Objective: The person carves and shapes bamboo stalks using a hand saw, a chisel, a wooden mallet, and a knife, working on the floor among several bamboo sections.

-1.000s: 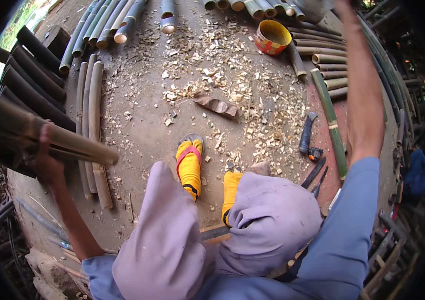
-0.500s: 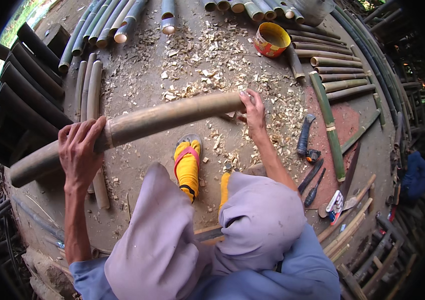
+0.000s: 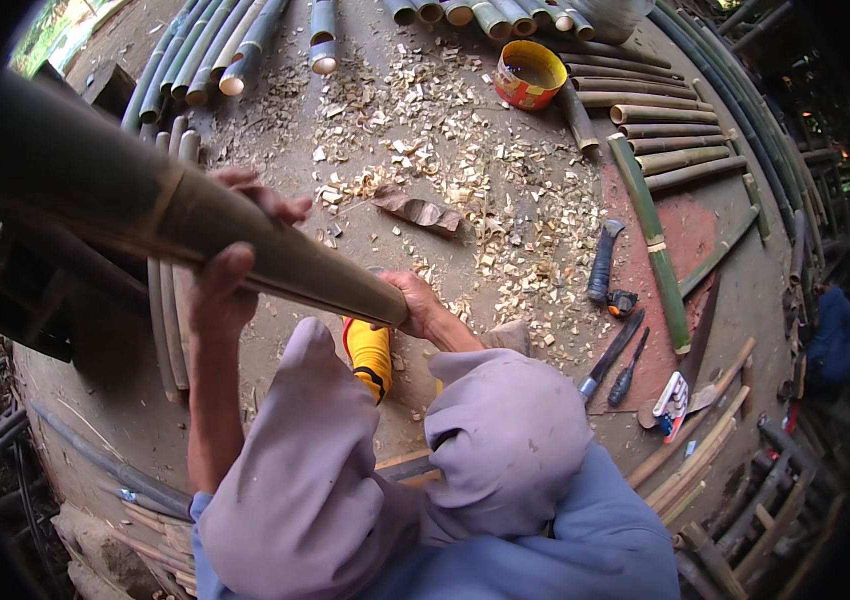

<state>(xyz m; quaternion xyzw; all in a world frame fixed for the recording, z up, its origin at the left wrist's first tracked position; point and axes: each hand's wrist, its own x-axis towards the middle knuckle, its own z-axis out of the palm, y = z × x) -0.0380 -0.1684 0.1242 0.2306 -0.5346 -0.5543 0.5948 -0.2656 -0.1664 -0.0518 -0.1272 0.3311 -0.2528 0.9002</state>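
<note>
A thick bamboo pole [image 3: 170,200] slants across the left side, its far end raised toward me and large at the upper left. My left hand [image 3: 235,235] is wrapped round its middle, thumb on the near side and fingers over the far side. At the lower end, near my yellow-socked foot [image 3: 370,355], my right hand [image 3: 423,305] closes round the pole's tip. Part of the right hand's fingers is hidden behind the pole. A rough wooden block [image 3: 420,212] lies on the ground just beyond the pole.
Pale wood chips [image 3: 435,150] litter the ground. A red and yellow tub [image 3: 529,76] stands at the back. On the right lie a dark-handled tool [image 3: 602,262], a knife [image 3: 613,352], a screwdriver-like tool [image 3: 629,368] and a green bamboo length [image 3: 653,245]. Cut bamboo pieces [image 3: 680,143] lie beyond.
The bamboo pole has swung from lying nearly crosswise to a steep slant, its left end raised and its right end lowered toward me. Both hands have moved with it; the wooden block is now uncovered.
</note>
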